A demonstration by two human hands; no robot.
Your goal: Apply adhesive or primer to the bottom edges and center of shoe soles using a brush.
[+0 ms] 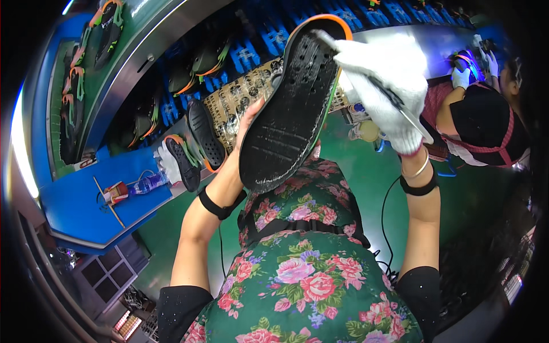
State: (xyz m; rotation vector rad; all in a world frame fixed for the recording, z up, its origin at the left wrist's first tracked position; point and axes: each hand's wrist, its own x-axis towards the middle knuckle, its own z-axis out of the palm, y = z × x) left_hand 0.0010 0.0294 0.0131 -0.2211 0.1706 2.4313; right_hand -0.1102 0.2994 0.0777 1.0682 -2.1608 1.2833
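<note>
Glossy green flooring [366, 166] shows below and right of the black, foot-shaped shoe sole with an orange-and-green rim [286, 106], which is held up before the floral apron [320, 274]. Left of that sole stands a blue-topped table [68, 197]; two more black soles with orange edging [207, 137] lie between. The bare left hand [247, 121] clasps the sole from beneath, fingers along its left edge. The right hand in a white knitted glove [380, 71] grips a slim, dark-handled tool [390, 96], probably a brush, whose tip seems to meet the sole's toe end; the glove hides much of it. Edge coating appears in hand, judging by pale marks around the heel. Continuing calls for a steady sole and light strokes along the rim.
</note>
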